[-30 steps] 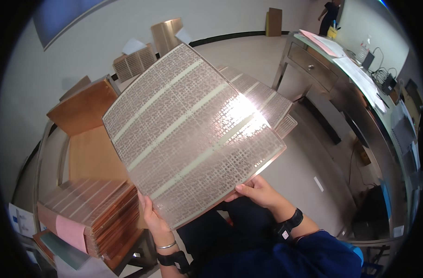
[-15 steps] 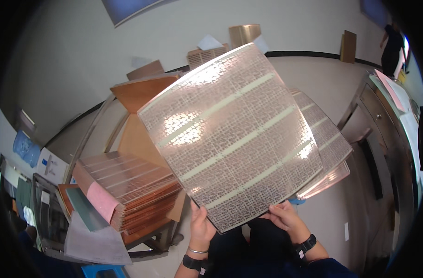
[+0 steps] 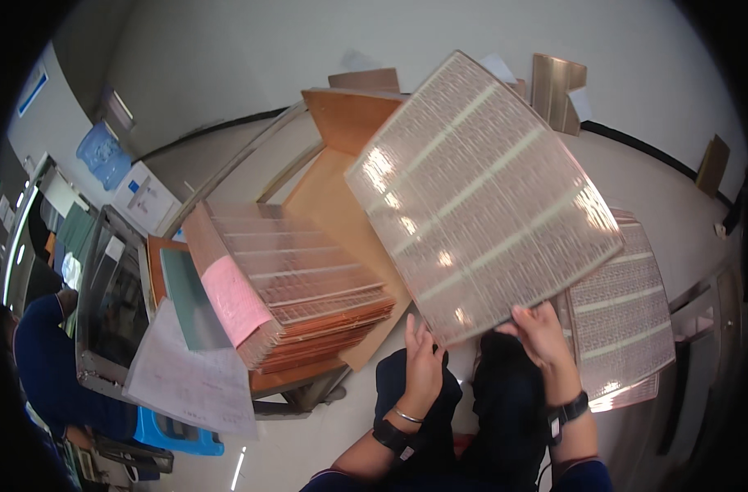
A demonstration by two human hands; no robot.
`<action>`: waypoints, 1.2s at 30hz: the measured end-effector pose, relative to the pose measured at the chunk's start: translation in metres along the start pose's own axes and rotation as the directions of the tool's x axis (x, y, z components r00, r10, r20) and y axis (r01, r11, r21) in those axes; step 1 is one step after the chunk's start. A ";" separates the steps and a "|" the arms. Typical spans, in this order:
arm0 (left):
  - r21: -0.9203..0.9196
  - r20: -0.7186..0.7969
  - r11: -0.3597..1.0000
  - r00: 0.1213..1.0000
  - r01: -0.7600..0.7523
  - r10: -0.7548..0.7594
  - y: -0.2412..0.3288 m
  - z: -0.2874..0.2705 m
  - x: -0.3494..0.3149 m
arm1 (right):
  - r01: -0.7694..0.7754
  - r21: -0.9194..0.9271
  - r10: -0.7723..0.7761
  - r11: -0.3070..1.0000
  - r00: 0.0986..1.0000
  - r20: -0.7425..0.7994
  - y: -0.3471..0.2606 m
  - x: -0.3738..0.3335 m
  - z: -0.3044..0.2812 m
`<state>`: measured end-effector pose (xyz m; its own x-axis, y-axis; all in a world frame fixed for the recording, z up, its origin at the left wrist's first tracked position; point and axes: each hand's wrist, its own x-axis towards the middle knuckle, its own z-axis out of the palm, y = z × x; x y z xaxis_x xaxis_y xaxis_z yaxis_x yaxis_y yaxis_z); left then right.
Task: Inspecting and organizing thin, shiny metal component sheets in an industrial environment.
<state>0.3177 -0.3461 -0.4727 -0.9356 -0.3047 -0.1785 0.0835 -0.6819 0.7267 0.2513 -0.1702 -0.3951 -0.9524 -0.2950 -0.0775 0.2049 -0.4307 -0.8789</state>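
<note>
A large circuit board panel [image 3: 480, 205], patterned in copper and crossed by pale bands, is tilted up in front of me. My left hand [image 3: 423, 361] is at its lower left corner, fingers against the edge, partly stretched. The lower right edge is pinched in my right hand [image 3: 542, 334], thumb on the near face. To the right, lower down, lies another stack of patterned panels [image 3: 624, 307]. At my left stands a thick stack of copper-edged panels [image 3: 300, 254] with a pink sheet [image 3: 233, 299] over its side.
The left stack rests on a rack with a brown backboard [image 3: 349, 119]. Papers [image 3: 193, 369] and a green sheet [image 3: 193, 303] hang beside it. A blue stool [image 3: 177, 430] and a person in dark blue [image 3: 54, 361] are at far left. A metal cabinet [image 3: 710, 328] stands right.
My view has turned left, so the left stack appears nearer the middle. The held panel has tilted and shifted with my hands. The left fingers now show beside its corner.
</note>
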 end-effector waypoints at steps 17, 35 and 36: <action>-0.029 0.050 0.980 0.979 0.199 -0.198 0.010 -0.053 0.025 | 0.090 -0.847 0.298 0.524 0.912 0.281 0.152 0.222 0.139; 0.451 0.288 0.891 0.938 0.047 -0.195 0.044 -0.048 0.011 | -0.410 -0.802 0.427 0.435 0.878 -0.217 0.294 -0.083 -0.007; 0.455 0.282 0.890 0.945 0.020 -0.165 0.047 -0.049 0.013 | -0.464 -0.843 0.557 0.271 0.790 -0.255 0.314 -0.095 -0.011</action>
<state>0.3261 -0.4148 -0.4728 -0.9947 0.0115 -0.1017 -0.1003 -0.3106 0.9452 0.4039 -0.2677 -0.6694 -0.6960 -0.2552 -0.6712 0.3068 0.7394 -0.5993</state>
